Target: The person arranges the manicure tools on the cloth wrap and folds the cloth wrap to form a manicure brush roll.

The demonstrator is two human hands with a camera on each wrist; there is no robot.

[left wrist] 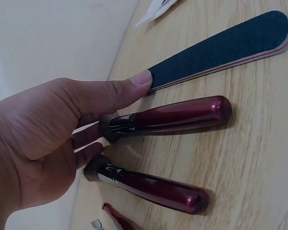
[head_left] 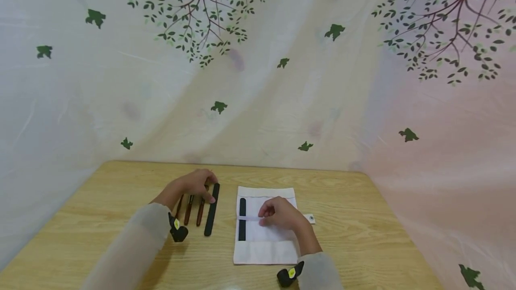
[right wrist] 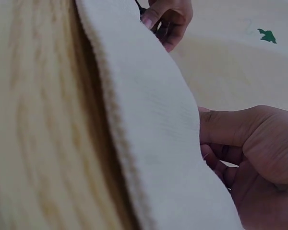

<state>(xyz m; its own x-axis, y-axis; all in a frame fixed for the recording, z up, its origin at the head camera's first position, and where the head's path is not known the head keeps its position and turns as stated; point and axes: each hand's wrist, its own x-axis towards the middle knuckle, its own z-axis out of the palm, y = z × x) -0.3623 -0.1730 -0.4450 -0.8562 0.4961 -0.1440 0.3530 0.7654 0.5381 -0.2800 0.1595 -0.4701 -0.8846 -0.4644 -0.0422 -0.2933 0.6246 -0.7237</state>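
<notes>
My left hand (head_left: 196, 184) is at the upper end of a black nail file (head_left: 212, 209) lying on the table, its thumb and fingers pinching that end. Beside it, under the same hand, lie makeup brushes with dark red handles (left wrist: 177, 115). To the right, a white fabric roll case (head_left: 266, 253) lies unfolded, with a second black nail file (head_left: 242, 219) tucked under its white elastic band (head_left: 251, 218). My right hand (head_left: 282, 214) is over the case, thumb and fingertips pinching the band. In the right wrist view the case edge (right wrist: 149, 110) hides those fingertips.
A small tab with a snap (head_left: 309, 218) sticks out from the case's right side. The wooden table (head_left: 354, 227) ends at the back against a hanging cloth (head_left: 258, 129) printed with leaves and branches. A thin dark red tool (left wrist: 116, 215) lies left of the brushes.
</notes>
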